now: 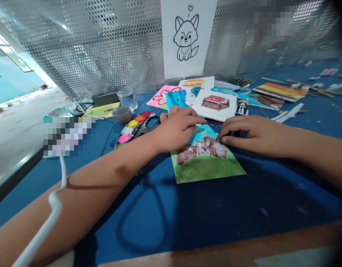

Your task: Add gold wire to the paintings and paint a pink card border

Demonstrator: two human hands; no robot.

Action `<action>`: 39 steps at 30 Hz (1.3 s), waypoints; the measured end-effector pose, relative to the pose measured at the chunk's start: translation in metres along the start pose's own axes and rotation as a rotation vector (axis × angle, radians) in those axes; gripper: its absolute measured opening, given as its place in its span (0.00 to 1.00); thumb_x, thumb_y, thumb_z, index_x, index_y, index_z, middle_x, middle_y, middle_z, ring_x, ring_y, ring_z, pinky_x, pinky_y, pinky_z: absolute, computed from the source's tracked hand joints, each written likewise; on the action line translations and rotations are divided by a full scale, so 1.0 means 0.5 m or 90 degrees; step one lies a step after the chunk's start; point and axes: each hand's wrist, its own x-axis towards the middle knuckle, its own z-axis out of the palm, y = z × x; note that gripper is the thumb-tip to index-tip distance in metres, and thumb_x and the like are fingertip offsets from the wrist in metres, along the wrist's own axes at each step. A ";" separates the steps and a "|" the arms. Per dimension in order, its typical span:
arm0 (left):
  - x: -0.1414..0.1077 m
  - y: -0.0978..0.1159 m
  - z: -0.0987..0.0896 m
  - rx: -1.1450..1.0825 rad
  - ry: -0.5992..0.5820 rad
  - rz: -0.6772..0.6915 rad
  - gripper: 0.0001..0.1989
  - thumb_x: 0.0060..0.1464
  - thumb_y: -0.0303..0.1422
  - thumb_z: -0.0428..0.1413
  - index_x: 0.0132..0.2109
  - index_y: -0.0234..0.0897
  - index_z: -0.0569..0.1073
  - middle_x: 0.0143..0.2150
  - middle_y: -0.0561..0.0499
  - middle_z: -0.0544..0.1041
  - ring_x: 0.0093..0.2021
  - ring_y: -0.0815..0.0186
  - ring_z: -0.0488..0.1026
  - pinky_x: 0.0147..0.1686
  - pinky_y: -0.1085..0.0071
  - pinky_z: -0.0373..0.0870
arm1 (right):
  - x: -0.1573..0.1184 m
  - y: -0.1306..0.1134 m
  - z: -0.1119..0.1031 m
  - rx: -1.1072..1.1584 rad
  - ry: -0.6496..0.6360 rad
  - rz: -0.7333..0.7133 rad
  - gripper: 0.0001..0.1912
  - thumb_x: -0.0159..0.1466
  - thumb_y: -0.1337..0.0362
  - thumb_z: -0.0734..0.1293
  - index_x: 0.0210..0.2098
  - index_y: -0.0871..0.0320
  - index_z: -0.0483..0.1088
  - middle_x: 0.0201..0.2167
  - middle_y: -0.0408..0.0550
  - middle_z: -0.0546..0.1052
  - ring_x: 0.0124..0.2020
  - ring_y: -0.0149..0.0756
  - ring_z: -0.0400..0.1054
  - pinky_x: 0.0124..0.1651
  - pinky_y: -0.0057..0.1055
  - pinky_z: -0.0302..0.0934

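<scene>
A small painting (209, 167) with a blue sky, brownish-white rocks and green ground lies on the blue table in front of me. My left hand (178, 128) rests palm down over its upper left part, fingers stretched out and apart. Part of the sky is hidden beneath it. At the painting's right edge, my right hand (243, 131) has its thumb and index fingertips together on the paper. Left of my left hand, a paint palette (128, 129) holds several bright colours, with dark-handled scissors (148, 128) lying over it.
Several small paintings, one of a treasure chest (215, 104), overlap behind my hands. A fox drawing (184, 44) stands against a perforated metal screen (109, 44). A clear water cup (128, 100) and a brownish pot (123, 115) stand left. A white cable (55, 204) crosses my left forearm.
</scene>
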 end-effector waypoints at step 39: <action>-0.154 -0.029 0.033 0.231 0.016 0.163 0.20 0.68 0.29 0.45 0.61 0.37 0.72 0.52 0.43 0.75 0.53 0.49 0.69 0.46 0.54 0.69 | 0.083 -0.122 0.015 -0.299 -0.186 0.198 0.22 0.67 0.49 0.58 0.33 0.57 0.77 0.41 0.54 0.78 0.37 0.42 0.69 0.32 0.34 0.48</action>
